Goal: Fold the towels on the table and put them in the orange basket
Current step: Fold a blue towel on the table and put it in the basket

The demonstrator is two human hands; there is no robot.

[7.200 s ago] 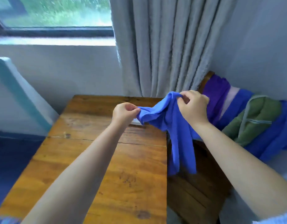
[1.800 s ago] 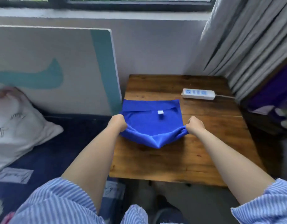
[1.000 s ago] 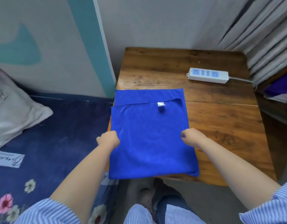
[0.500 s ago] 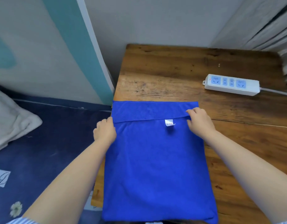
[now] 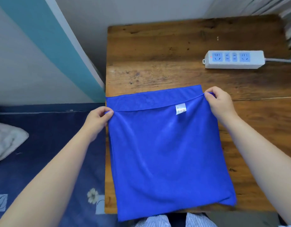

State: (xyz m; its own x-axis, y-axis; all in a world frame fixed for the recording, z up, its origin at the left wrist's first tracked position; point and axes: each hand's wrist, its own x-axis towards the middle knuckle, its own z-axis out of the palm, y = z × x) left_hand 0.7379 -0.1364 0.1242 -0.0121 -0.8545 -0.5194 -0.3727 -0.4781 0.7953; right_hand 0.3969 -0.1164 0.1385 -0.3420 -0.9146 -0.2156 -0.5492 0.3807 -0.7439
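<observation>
Blue towel (image 5: pixel 166 153) folded once on table (image 5: pixel 158 54). Left hand (image 5: pixel 97 122) and right hand (image 5: pixel 221 104) each pinch a corner of the top layer. Power strip (image 5: pixel 234 59) well apart.

Towel (image 5: pixel 166 153) on table's (image 5: pixel 158 51) near left, power strip (image 5: pixel 234 59) far right, perhaps bedding (image 5: pixel 43 153) leftward

power strip (image 5: pixel 234 59) cord cut off right, towel label (image 5: pixel 180 108) print illegible

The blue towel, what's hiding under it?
Under the folded blue cloth towel lies the brown wooden table. A lower towel layer peeks out along the far edge. Anything else beneath is covered. Both hands pinch its top corners.
</observation>
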